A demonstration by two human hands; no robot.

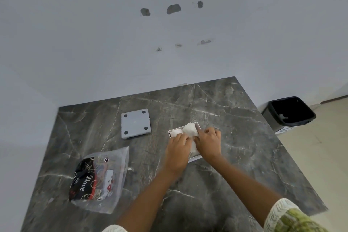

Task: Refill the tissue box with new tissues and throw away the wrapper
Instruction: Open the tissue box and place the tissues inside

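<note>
A white open tissue box point(195, 158) lies on the dark marble table point(207, 184), right of the middle. White tissues point(189, 129) fill it and bulge up at its far end. My left hand point(178, 153) and my right hand point(208, 143) are both on the tissues, fingers pinching and pressing them over the box. The box's grey lid point(136, 123) lies upside down to the left, with round dark feet at its corners. The clear plastic wrapper point(99, 179) with black and red print lies flat at the table's left front.
A black waste bin point(290, 113) with a dark liner stands on the floor beyond the table's right edge; a scrap of white lies inside. The table's far edge meets a pale wall point(169, 43) with patched holes.
</note>
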